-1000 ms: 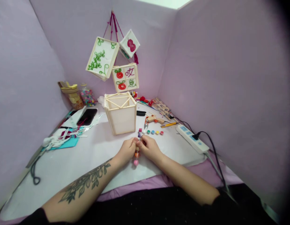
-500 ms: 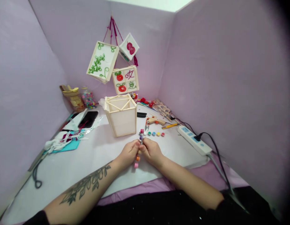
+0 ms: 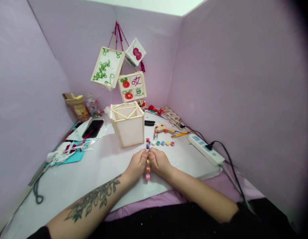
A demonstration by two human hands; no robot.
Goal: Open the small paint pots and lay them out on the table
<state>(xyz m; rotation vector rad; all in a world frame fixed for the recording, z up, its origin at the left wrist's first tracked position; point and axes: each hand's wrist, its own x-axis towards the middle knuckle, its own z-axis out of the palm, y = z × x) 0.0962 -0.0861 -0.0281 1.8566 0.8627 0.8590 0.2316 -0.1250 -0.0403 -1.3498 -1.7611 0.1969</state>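
- Black phone point(image 3: 93, 128) lying on the counter point(image 3: 104, 162).
- White-panelled frame point(image 3: 131, 131) standing upright.
- Left hand point(image 3: 138, 162) closed on the paint-pot strip's side.
- Paint-pot strip point(image 3: 148, 169) between both hands, pink pot nearest the person.
- Right hand point(image 3: 160, 161) curled, gripping the same strip.
- Second paint row point(image 3: 163, 143) just beyond.
- Power strip point(image 3: 206, 150), plugged.

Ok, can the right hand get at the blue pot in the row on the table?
Probably, though it looks occupied: the right hand and left hand both grip the strip of paint pots. If it let go, the blue pot sits just beyond it, with only bare table seen between.
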